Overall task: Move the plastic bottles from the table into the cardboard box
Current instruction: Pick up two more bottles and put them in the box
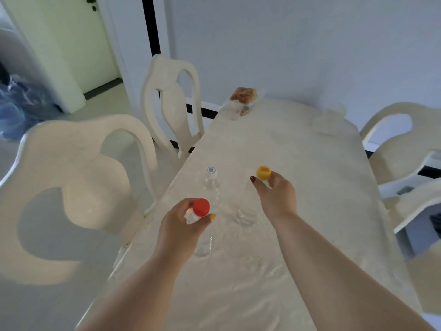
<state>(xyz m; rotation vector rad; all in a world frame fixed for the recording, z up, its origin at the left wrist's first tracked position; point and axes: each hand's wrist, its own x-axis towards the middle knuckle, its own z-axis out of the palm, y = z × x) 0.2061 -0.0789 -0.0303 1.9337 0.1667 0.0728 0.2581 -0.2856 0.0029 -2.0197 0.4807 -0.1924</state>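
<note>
Three clear plastic bottles stand upright near the left edge of the white table (298,168). My left hand (183,225) grips the neck of the red-capped bottle (201,207), whose base rests on the table. My right hand (276,197) holds the neck of the yellow-capped bottle (263,172); its clear body reaches down to the tabletop. A white-capped bottle (211,185) stands free between and behind them. No cardboard box is in view.
A packet of snacks (243,95) lies at the table's far end. White chairs stand on the left (78,177) and far left (171,96), and more chairs on the right (401,139). A blue water jug (16,103) sits on the floor at left.
</note>
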